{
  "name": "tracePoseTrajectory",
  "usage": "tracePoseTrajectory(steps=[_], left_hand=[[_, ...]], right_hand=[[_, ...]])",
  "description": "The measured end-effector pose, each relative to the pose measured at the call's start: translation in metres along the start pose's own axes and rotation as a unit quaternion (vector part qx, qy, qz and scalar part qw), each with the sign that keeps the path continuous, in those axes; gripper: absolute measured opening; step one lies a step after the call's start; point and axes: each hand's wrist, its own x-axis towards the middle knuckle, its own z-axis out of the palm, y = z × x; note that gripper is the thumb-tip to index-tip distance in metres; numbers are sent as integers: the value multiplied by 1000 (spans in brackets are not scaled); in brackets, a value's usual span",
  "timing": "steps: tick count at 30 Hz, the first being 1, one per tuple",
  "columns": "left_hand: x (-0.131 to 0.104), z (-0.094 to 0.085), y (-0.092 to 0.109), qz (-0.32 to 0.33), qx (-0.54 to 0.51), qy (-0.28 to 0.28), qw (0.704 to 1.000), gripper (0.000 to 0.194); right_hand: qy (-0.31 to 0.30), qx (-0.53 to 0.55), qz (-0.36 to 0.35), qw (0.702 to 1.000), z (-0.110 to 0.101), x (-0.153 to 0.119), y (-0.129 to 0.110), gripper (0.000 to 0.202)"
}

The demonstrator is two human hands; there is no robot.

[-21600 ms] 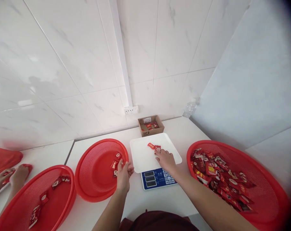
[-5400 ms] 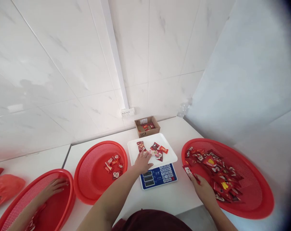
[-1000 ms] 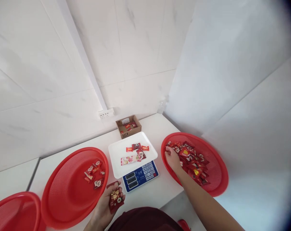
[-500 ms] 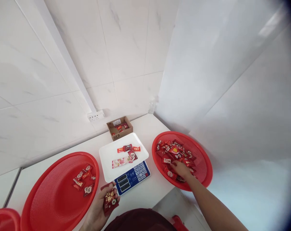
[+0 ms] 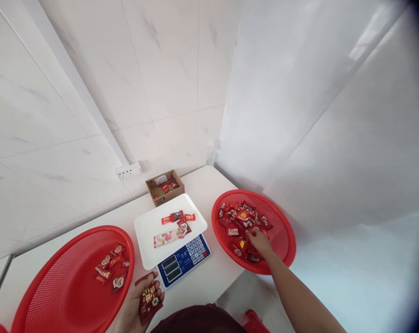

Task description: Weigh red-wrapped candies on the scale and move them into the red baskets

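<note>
My left hand (image 5: pixel 136 303) is closed around a dark red packet (image 5: pixel 149 298) with gold lettering, in front of the scale. Deep among the wrapped sweets (image 5: pixel 243 215) in the right red basket (image 5: pixel 288 245) is my right hand (image 5: pixel 259 243), fingers bent down onto them; whatever it grips is too small to make out. Between the baskets stands a blue scale (image 5: pixel 185 260) with a white tray (image 5: pixel 148 226). On the tray lie several red sweets (image 5: pixel 177 216) and a long pink-and-white packet (image 5: pixel 166 237).
The large left red basket (image 5: pixel 74 286) holds several red sweets (image 5: pixel 117 266) at its right side. Behind the scale, a small cardboard box (image 5: pixel 159 199) contains more packets. A wall socket (image 5: pixel 129 171) and a clear object (image 5: pixel 210 156) are at the back. Another red rim shows at bottom left.
The whole view has shifted, moving most things slightly left. My right hand has moved a little within the basket, and a red-and-yellow sweet now shows beside it. My left hand still holds the packet.
</note>
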Motion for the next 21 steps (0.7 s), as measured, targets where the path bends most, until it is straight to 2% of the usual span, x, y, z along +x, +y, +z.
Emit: tracePoseTrajectory(steps=[4,9,14,21], left_hand=[[0,6,0,-3,3,0,1000,15],[0,12,1,-4,5,3,1000,14],[0,9,1,-3,-1,6,1000,15],[5,2,-3,-1,-7,4,1000,13]], right_hand=[[-1,28,45,999,-6,9,3,44],[2,28,101,994,-10,15,13,37],[-28,22,87,996,-6,13,16,29],[-22,42,37,998,-2,17,18,34]])
